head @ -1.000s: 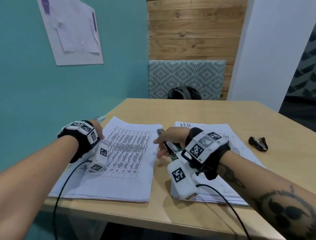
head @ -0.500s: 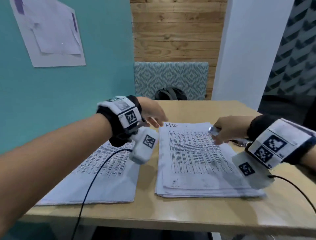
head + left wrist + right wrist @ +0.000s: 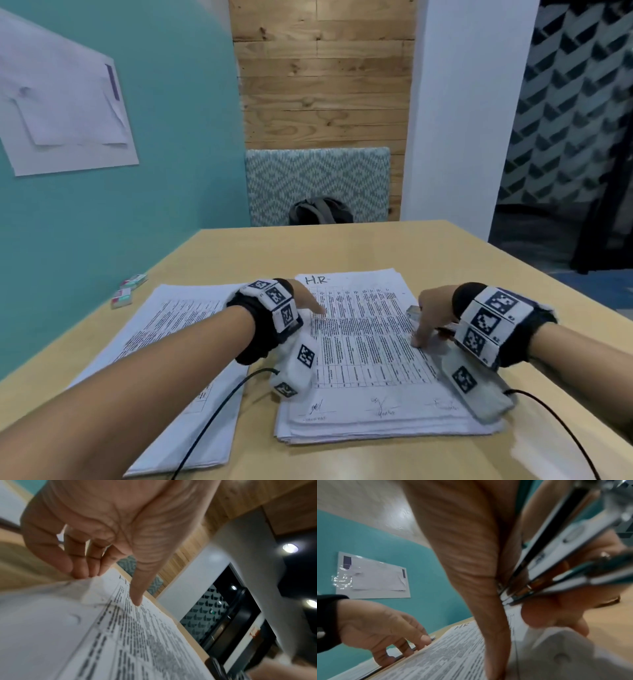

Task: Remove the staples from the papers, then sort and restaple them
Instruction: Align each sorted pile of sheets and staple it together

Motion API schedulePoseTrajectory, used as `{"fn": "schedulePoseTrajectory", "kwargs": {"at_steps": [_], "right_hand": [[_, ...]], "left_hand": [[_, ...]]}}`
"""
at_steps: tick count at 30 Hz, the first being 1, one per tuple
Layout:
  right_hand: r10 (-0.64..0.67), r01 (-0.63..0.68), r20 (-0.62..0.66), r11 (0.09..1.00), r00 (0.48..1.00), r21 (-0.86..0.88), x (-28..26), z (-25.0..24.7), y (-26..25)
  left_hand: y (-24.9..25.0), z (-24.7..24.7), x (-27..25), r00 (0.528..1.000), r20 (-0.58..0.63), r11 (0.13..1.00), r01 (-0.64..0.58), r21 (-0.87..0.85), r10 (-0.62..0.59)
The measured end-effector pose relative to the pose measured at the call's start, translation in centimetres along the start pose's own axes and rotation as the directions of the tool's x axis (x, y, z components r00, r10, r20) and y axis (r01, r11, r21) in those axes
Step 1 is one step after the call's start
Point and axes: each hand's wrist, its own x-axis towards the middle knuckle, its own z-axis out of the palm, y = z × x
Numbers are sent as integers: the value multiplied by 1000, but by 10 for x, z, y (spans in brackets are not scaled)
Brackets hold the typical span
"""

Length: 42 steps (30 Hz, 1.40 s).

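Both hands have come down onto the white printed stack headed "H.R" (image 3: 363, 346): left hand (image 3: 301, 298) spread loosely on its left edge, right hand (image 3: 433, 315) gripping a teal metal stapler (image 3: 559, 561), forefinger pressing its right edge. Likely squaring sheets; next, stapling a corner.

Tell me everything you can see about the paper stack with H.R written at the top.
The H.R stack is a thick pile of white sheets lying flat on the wooden table, right of a second paper pile. Its top page carries dense printed table rows, handwritten "H.R" at the far left corner, and signatures along the near edge. Edges are slightly fanned. The left hand rests fingertips on its upper left part; the right hand, gripping a stapler, presses a finger on the right side.
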Motion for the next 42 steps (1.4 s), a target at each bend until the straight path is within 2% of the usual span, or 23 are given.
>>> {"fn": "schedulePoseTrajectory", "kwargs": {"at_steps": [4,7,9,15,18,22,24,30,35,39,42], "right_hand": [[-36,36,39,999,999,2,0,-1,2],[-60,59,47,998,997,14,-2,-1,1],[-67,66,38,997,997,29,-2,-1,1],[-71,68,24,992,997,108,-2,0,5],[-73,69,22,986,997,153,-3,1,8],[-68,64,13,979,998,192,-1,2,11],[-67,64,13,981,998,185,0,2,10],[-65,62,11,984,998,169,-1,1,7],[-66,66,3,989,998,133,-3,1,5],[-74,72,10,986,997,152,-4,0,5],[-75,73,4,986,997,148,-4,0,5]], "left_hand": [[-6,0,5,999,15,973,39,-227,-37],[-9,-2,6,989,121,909,131,-396,-90],[-12,-4,7,985,143,863,156,-480,-99],[-12,-7,11,983,173,831,141,-538,-55],[-7,-5,12,990,136,854,108,-509,-44],[-1,5,14,999,-46,966,16,-258,-28],[0,7,15,999,-42,979,19,-201,-28],[5,9,13,993,-113,974,-3,-225,-23],[6,12,20,993,-111,980,12,-201,-35],[5,13,22,993,-119,980,-17,-198,-7],[5,16,19,985,-171,979,-49,-197,15]]}}
